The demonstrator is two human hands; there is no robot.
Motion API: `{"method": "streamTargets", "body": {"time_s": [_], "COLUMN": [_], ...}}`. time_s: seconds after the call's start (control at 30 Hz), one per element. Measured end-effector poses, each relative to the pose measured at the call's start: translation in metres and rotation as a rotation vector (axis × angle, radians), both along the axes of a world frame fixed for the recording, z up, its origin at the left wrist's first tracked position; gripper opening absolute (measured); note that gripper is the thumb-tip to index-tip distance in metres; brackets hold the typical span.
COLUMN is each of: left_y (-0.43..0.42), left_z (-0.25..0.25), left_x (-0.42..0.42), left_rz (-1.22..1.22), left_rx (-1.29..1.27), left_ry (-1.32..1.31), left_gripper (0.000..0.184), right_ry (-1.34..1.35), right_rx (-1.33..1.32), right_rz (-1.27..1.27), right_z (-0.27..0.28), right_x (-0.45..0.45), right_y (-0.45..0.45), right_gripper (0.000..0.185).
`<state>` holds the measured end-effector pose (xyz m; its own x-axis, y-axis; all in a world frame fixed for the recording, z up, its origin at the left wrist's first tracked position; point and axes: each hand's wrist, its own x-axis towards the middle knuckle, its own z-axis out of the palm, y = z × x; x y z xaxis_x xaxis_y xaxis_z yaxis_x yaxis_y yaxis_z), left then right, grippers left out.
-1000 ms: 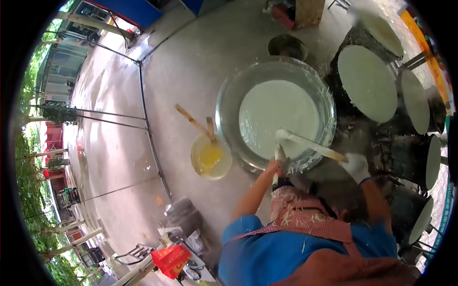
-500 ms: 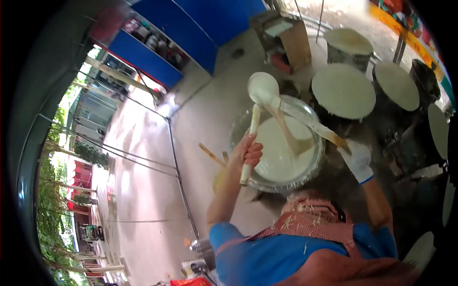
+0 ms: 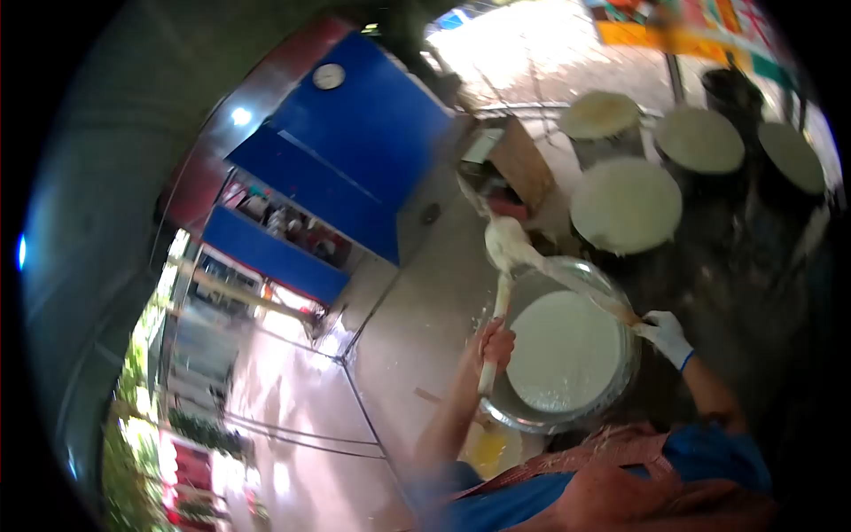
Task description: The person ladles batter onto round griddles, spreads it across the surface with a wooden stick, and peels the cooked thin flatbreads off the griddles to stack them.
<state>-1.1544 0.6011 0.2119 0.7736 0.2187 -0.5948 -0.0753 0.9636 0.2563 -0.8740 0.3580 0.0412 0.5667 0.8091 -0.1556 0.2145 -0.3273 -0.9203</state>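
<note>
My bare left hand (image 3: 499, 346) is wrapped round a pale stick (image 3: 488, 377) at the left rim of a large metal basin (image 3: 630, 355). White batter (image 3: 567, 350) fills much of the basin. My right hand (image 3: 663, 335), in a white glove, holds the brown end of a second, batter-coated stick (image 3: 594, 294) beyond the right rim. The far ends of both sticks meet at a thick lump of white dough (image 3: 507, 241) above the basin's far edge. A thin strand trails from the lump away from me.
Round pale-topped griddles (image 3: 626, 206) stand at the right and far right. A wooden box (image 3: 523, 164) is beyond the basin. A bowl with yellow liquid (image 3: 487, 450) sits by its near left side. Blue panels (image 3: 355, 115) rise at the upper left.
From inside the basin, the stick ends have risen with the dough lump, which now hangs past the far rim. The view has tilted up, showing more blue panels and griddles.
</note>
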Motion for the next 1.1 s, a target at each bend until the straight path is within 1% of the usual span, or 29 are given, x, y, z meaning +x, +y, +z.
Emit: {"method": "streamTargets", "body": {"time_s": [0.03,0.07,0.1,0.17,0.23,0.3,0.33,0.37,0.4,0.43,0.47,0.5,0.53,0.57,0.6,0.63,0.67,0.7,0.73,0.77,0.8,0.83,0.87,0.9,0.93,0.97,1.0,1.03,1.1], "left_y": [-0.003,-0.011,-0.02,-0.019,-0.033,-0.071,-0.088,-0.106,-0.132,-0.162,-0.187,-0.212,-0.242,-0.279,-0.316,-0.361,-0.4,-0.453,-0.497,-0.54,-0.578,-0.619,-0.657,-0.693,-0.729,-0.762,-0.794,-0.821,-0.863], "left_z": [-0.011,-0.016,-0.013,-0.005,-0.013,-0.018,-0.026,-0.034,-0.032,-0.032,-0.05,-0.073,-0.099,-0.12,-0.143,-0.145,-0.174,-0.165,-0.167,-0.158,-0.145,-0.14,-0.138,-0.13,-0.121,-0.117,-0.122,-0.135,-0.153], "left_x": [0.008,0.009,0.017,0.044,0.072,0.116,0.137,0.163,0.189,0.21,0.229,0.248,0.262,0.277,0.292,0.295,0.311,0.307,0.312,0.312,0.308,0.311,0.314,0.305,0.297,0.292,0.287,0.283,0.263], "left_rz": [0.036,0.007,-0.041,-0.303,-0.665,-0.609,-0.709,-0.81,-0.876,-0.924,-0.963,-0.976,-0.969,-1.023,-1.049,-1.11,-1.432,-1.411,-1.514,-1.593,-1.684,-1.811,-1.938,-2.069,-2.192,-2.294,-2.324,-2.312,-2.271], "left_rx": [-0.338,-0.292,-0.229,-0.364,0.182,0.378,0.161,-0.083,-0.236,-0.383,-0.498,-0.6,-0.479,-0.495,-0.619,-0.572,-0.63,-0.786,-0.843,-0.898,-0.896,-0.847,-0.783,-0.464,-0.115,0.135,0.417,0.49,0.749], "left_ry": [-0.036,0.054,0.126,-0.025,-0.263,-0.117,-0.238,-0.322,-0.29,-0.244,-0.188,-0.127,-0.057,0.003,0.119,0.229,0.039,0.136,0.133,0.17,0.129,0.232,0.329,0.118,-0.067,-0.361,-0.517,-0.598,-0.748], "left_gripper": [0.031,0.033,0.036,0.041,0.041,0.039,0.037,0.035,0.029,0.025,0.022,0.02,0.035,0.032,0.03,0.031,0.026,0.028,0.031,0.033,0.034,0.024,0.023,0.009,0.015,0.028,0.032,0.031,0.042], "right_ry": [-0.093,-0.12,-0.111,-0.058,-0.07,-0.128,-0.105,-0.085,-0.097,-0.086,-0.111,-0.039,-0.036,0.037,0.116,0.047,-0.003,-0.087,-0.165,0.026,0.223,0.202,0.168,0.111,-0.188,-0.501,-0.59,-0.676,-0.364], "right_rx": [-0.21,-0.28,-0.203,-0.194,-0.068,0.083,0.102,0.027,-0.044,-0.145,-0.188,-0.219,-0.337,-0.38,-0.42,-0.438,-0.327,-0.47,-0.621,-0.65,-0.668,-0.591,-0.502,-0.403,-0.451,-0.507,-0.604,-0.705,-0.941], "right_rz": [-0.027,-0.065,-0.115,-0.27,-0.365,-0.452,-0.493,-0.546,-0.606,-0.631,-0.655,-0.81,-0.876,-0.998,-1.111,-1.247,-1.403,-1.486,-1.559,-1.749,-1.933,-2.096,-2.259,-2.421,-2.494,-2.537,-2.504,-2.47,-2.306], "right_z": [0.005,0.024,0.024,0.063,0.065,0.056,0.037,0.033,0.019,-0.001,-0.019,-0.016,-0.033,-0.033,-0.035,-0.054,-0.07,-0.056,-0.038,-0.029,-0.019,-0.005,0.009,0.019,0.017,0.008,0.007,0.006,0.012], "right_x": [-0.006,-0.012,-0.01,-0.009,-0.017,-0.021,-0.026,-0.036,-0.051,-0.067,-0.089,-0.125,-0.155,-0.187,-0.222,-0.257,-0.296,-0.325,-0.349,-0.369,-0.384,-0.393,-0.397,-0.409,-0.401,-0.39,-0.379,-0.369,-0.342], "right_y": [-0.031,-0.059,-0.086,-0.128,-0.162,-0.197,-0.216,-0.237,-0.26,-0.289,-0.319,-0.347,-0.374,-0.398,-0.418,-0.436,-0.451,-0.463,-0.471,-0.476,-0.48,-0.483,-0.486,-0.491,-0.495,-0.501,-0.505,-0.509,-0.51], "right_gripper": [0.033,0.036,0.034,0.032,0.031,0.029,0.032,0.038,0.044,0.046,0.046,0.045,0.046,0.041,0.037,0.037,0.036,0.034,0.033,0.031,0.029,0.029,0.028,0.027,0.027,0.026,0.025,0.024,0.023]}}
